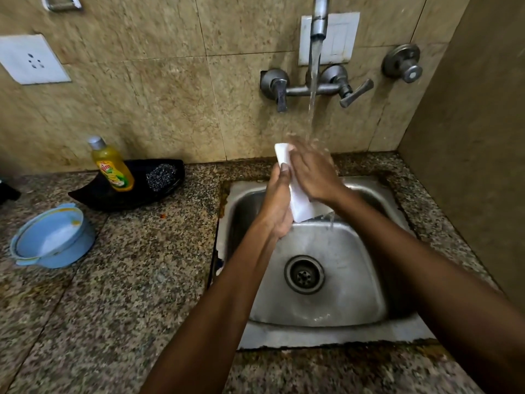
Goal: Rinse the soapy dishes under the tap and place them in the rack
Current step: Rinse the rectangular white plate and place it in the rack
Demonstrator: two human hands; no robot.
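A white rectangular dish [299, 204] stands on edge over the steel sink [341, 282], under water running from the tap [318, 21]. My left hand [277, 203] grips its left edge, thumb on the front. With flat fingers, my right hand [311, 170] presses against the dish's right face, in the stream. Much of the dish is hidden behind both hands.
On the granite counter at left sit a blue bowl [54, 237] and a black tray [125, 184] holding a yellow dish-soap bottle [113, 169] and a scrubber [160, 176]. Two tap handles [315, 86] and a valve [403, 62] stick out of the tiled wall. A side wall closes the right.
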